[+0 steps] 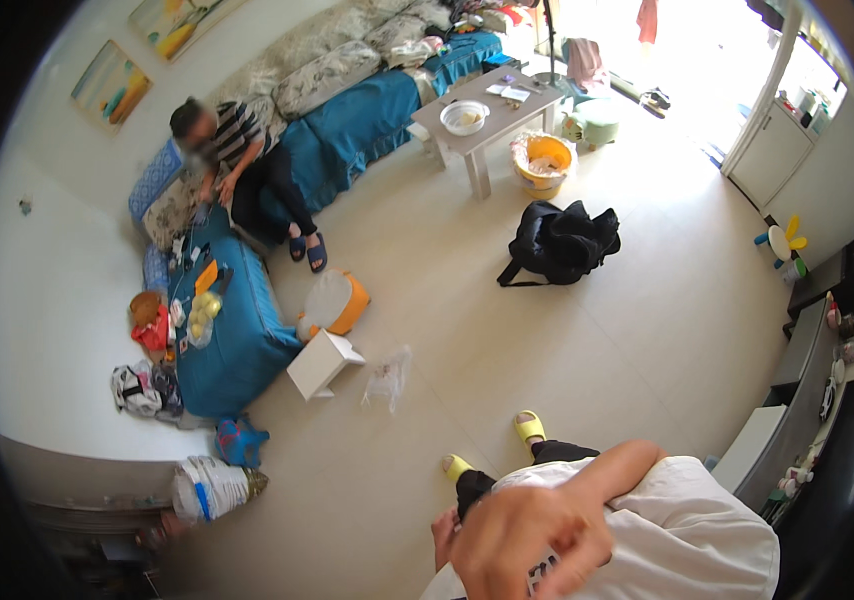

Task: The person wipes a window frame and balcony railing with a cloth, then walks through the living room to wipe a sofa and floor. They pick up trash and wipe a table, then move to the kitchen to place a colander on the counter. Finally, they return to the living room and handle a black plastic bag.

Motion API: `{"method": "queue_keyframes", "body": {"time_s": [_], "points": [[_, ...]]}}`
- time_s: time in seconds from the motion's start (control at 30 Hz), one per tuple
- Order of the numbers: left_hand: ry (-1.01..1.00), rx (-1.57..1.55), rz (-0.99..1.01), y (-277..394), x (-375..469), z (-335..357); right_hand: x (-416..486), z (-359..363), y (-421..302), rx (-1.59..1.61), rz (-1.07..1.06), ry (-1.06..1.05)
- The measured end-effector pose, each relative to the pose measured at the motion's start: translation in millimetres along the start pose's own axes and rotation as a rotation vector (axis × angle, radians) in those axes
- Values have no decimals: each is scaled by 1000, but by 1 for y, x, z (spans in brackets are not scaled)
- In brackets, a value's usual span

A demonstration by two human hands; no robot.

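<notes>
My right hand (528, 536) is large and blurred, close to the camera, in front of my white T-shirt (697, 517). Its fingers look bent, and I cannot see anything in it. Part of my left hand (443, 534) shows low beside my dark trousers (474, 491); the right hand hides the area next to it, so its grip is unclear. I stand on the pale tiled floor (427, 300) in yellow slippers (528, 426). Ahead of me on the floor lies a black bag (563, 244) with a strap. A crumpled clear plastic bag (389, 379) lies to the left.
A person (243, 165) sits on the teal-covered sofa (356, 124). Left stand a white stool (322, 362) and an orange-and-white seat-like object (333, 304). A grey table (498, 112) and yellow waste bin (543, 169) stand farther off. A TV cabinet (794, 375) runs along the right.
</notes>
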State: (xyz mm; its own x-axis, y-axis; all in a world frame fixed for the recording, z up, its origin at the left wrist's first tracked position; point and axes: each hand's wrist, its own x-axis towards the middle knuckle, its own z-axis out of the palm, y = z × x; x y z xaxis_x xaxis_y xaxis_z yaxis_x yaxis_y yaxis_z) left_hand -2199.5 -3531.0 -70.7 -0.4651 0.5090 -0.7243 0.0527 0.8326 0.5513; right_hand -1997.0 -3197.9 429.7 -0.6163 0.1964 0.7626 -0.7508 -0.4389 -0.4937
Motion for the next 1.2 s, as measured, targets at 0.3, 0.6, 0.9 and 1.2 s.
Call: {"method": "queue_keyframes", "body": {"time_s": [0.3,0.6,0.9,1.2], "points": [[-303,-478,89,240,-34,-46,-213,-133,102,-967,939,1077],[-733,48,137,286,20,-8,-459,31,129,-720,1001,2430],[-1074,668,194,282,44,48,-485,297,362,284,659,3092],[-1021,774,83,229,-2,27,-479,330,440,345,337,3036]]}}
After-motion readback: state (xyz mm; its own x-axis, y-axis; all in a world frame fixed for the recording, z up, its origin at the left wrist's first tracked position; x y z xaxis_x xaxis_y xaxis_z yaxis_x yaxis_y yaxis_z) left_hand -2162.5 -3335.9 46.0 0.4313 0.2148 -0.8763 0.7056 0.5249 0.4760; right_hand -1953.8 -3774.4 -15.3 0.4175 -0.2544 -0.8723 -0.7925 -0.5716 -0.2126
